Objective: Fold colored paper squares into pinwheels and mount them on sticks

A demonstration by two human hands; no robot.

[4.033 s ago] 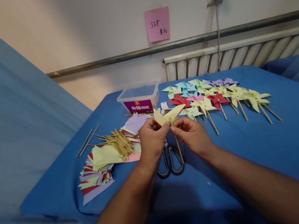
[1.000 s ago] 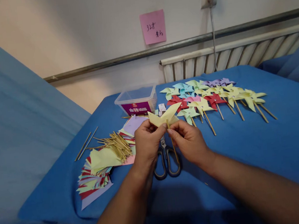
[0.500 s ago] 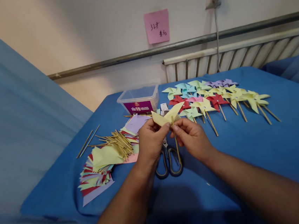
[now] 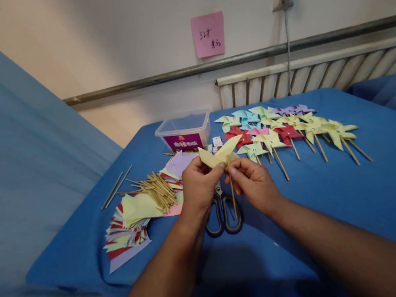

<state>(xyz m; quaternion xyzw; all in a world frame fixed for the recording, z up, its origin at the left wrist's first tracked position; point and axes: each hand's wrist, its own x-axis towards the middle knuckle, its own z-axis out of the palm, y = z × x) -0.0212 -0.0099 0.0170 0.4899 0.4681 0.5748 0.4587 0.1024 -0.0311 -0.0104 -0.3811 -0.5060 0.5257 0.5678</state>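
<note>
A pale yellow paper pinwheel point(image 4: 216, 157) is held up in front of me, its folded blades pointing away. My left hand point(image 4: 201, 181) is closed on the paper, thumb near its centre. Against that centre lies the top of a thin wooden stick point(image 4: 232, 187), which hangs downward. My right hand point(image 4: 252, 178) pinches the stick's upper end beside the paper. Part of the pinwheel is hidden by my fingers. Below both hands, scissors point(image 4: 231, 217) with dark handles rest on the blue cloth, partly covered by the stick.
Many finished pinwheels point(image 4: 288, 132) lie at the back right. On the left are a pile of sticks point(image 4: 160, 189) and fanned stacks of coloured paper point(image 4: 130, 241). A clear plastic box point(image 4: 184, 133) stands behind, beside a small white box point(image 4: 217, 141).
The pinwheel has tilted slightly in my left hand. The stick's lower end has swung a little to the left, now hanging nearly straight down.
</note>
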